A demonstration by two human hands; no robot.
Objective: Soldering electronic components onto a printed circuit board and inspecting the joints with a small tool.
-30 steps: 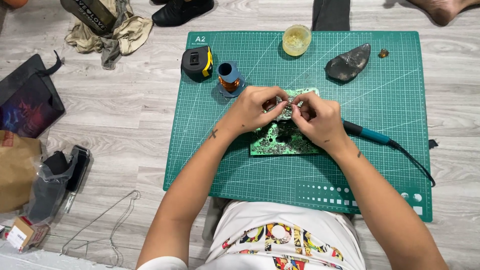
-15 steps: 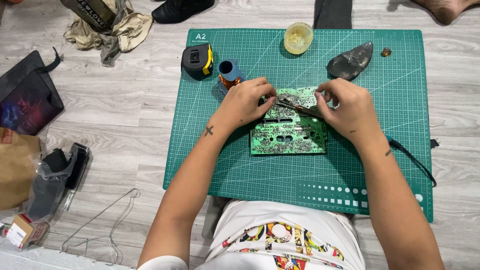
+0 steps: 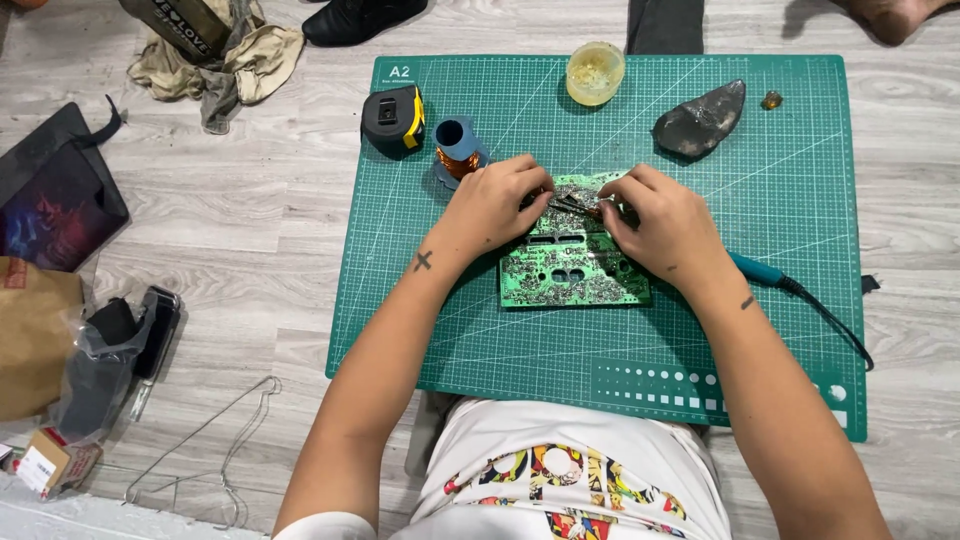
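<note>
- Near edge: the green cutting mat (image 3: 480, 340) lies on the wooden floor (image 3: 250, 240); its near half is bare in front of the person's white printed shirt (image 3: 570, 480).
- Forearms: both reach forward from the lower corners and meet at mid-mat.
- Left hand (image 3: 490, 205): palm down, fingers curled onto the far left edge of the circuit board (image 3: 575, 265).
- Right hand (image 3: 665, 230): fingers closed around a soldering iron (image 3: 765, 272), its blue handle and cable trailing right.
- Circuit board: green, flat on the mat, mottled with silver solder, two holes near its middle.
- Far edge: tape measure (image 3: 393, 118), copper wire spool (image 3: 457, 152), yellow jar (image 3: 595, 72), dark stone (image 3: 700, 120).
</note>
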